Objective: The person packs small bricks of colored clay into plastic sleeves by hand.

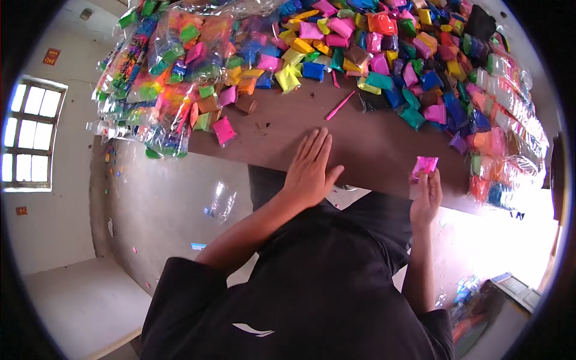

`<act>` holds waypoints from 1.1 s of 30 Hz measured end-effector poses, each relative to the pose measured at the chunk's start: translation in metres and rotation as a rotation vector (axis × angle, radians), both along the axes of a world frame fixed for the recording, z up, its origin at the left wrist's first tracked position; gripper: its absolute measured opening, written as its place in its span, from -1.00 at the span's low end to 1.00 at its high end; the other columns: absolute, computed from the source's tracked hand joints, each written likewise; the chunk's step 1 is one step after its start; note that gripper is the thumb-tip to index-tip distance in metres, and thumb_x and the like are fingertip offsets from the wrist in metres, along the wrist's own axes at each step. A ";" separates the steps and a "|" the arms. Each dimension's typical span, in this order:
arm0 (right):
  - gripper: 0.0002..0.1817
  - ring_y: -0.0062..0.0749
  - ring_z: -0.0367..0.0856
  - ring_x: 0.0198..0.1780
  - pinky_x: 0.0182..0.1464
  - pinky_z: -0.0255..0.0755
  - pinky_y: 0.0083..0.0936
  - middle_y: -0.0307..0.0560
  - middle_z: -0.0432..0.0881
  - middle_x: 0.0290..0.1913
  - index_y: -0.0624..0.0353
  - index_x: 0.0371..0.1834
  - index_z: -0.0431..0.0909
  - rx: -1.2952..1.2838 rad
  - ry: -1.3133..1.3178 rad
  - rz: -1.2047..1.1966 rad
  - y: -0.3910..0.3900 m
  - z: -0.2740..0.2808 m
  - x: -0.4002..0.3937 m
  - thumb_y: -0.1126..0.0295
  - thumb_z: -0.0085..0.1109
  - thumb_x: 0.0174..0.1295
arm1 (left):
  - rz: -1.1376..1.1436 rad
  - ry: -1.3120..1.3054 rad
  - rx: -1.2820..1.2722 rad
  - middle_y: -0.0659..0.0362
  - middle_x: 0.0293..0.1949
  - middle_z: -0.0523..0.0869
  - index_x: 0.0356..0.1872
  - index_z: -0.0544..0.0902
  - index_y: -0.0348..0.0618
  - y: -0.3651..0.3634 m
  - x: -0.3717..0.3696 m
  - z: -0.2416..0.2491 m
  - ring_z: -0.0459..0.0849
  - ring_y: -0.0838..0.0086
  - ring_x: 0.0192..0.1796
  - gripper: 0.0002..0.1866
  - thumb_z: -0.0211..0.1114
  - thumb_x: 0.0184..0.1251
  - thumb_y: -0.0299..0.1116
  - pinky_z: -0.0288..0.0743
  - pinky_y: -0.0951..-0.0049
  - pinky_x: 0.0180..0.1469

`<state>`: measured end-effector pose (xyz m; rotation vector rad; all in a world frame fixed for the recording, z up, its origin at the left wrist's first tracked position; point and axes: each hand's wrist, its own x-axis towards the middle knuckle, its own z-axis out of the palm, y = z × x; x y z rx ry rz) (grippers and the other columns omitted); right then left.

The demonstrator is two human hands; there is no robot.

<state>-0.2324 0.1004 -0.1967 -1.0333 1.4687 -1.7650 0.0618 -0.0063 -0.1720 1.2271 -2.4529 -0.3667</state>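
Note:
My left hand (309,170) lies flat on the brown table (384,147) near its front edge, fingers stretched out and nothing held. Farther right, my right hand (425,195) pinches a small pink packet (425,165) above the table edge. A thin pink stick-like tool (340,105) lies on the table beyond my left fingertips. Another small pink packet (224,131) rests to the left, near the table's front edge. Beyond the hands spreads a heap of small coloured packets (336,30), in yellow, pink, blue, green and other colours.
Clear plastic bags filled with coloured packets (180,72) are piled at the table's left end. More filled clear bags (498,120) line the right end. An empty-looking clear wrapper (223,203) lies on the floor (174,198). A barred window (33,135) is at far left.

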 end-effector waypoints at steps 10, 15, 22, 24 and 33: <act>-0.86 -0.59 0.51 -0.16 -0.06 0.47 -0.62 -0.17 0.44 -0.09 0.35 -0.06 0.56 -0.016 0.174 -0.158 0.002 -0.023 -0.004 0.50 0.04 0.60 | -0.044 0.032 -0.136 -0.20 0.56 0.32 0.56 0.24 -0.39 -0.063 -0.002 0.001 0.24 -0.06 0.62 -0.30 0.14 0.58 -0.14 0.03 0.00 0.66; -0.89 -0.57 0.55 -0.13 -0.07 0.48 -0.63 -0.13 0.49 -0.02 0.37 -0.05 0.55 -0.003 0.170 -0.148 0.009 -0.023 -0.008 0.54 0.04 0.58 | -0.031 0.007 -0.153 -0.16 0.54 0.36 0.53 0.32 -0.35 -0.108 -0.008 -0.020 0.25 -0.03 0.62 -0.39 0.11 0.61 -0.20 0.04 0.01 0.66; -0.92 -0.42 0.58 -0.17 -0.15 0.48 -0.53 -0.03 0.55 -0.03 0.37 -0.07 0.57 -0.066 0.115 -0.289 0.002 -0.025 0.008 0.59 0.17 0.46 | 0.390 -0.251 -0.106 -0.13 0.53 0.40 0.47 0.42 -0.31 -0.053 0.071 -0.023 0.29 -0.03 0.59 -0.43 0.19 0.54 -0.24 0.13 -0.02 0.62; -0.90 -0.37 0.57 -0.21 -0.21 0.46 -0.45 -0.01 0.57 -0.08 0.33 -0.08 0.62 0.014 0.314 -0.254 0.006 -0.021 0.008 0.59 0.23 0.39 | 0.391 -0.158 -0.265 -0.14 0.52 0.40 0.45 0.44 -0.33 -0.038 0.063 -0.015 0.31 -0.05 0.58 -0.43 0.23 0.50 -0.31 0.15 -0.04 0.60; -0.91 -0.25 0.58 -0.17 -0.16 0.42 -0.47 0.18 0.59 0.05 0.30 -0.22 0.62 -0.026 0.358 0.226 0.056 0.040 0.063 0.57 0.13 0.44 | -0.196 0.098 -0.042 -0.22 0.54 0.36 0.44 0.44 -0.39 -0.003 -0.083 -0.008 0.31 -0.16 0.57 -0.35 0.31 0.46 -0.18 0.13 -0.03 0.61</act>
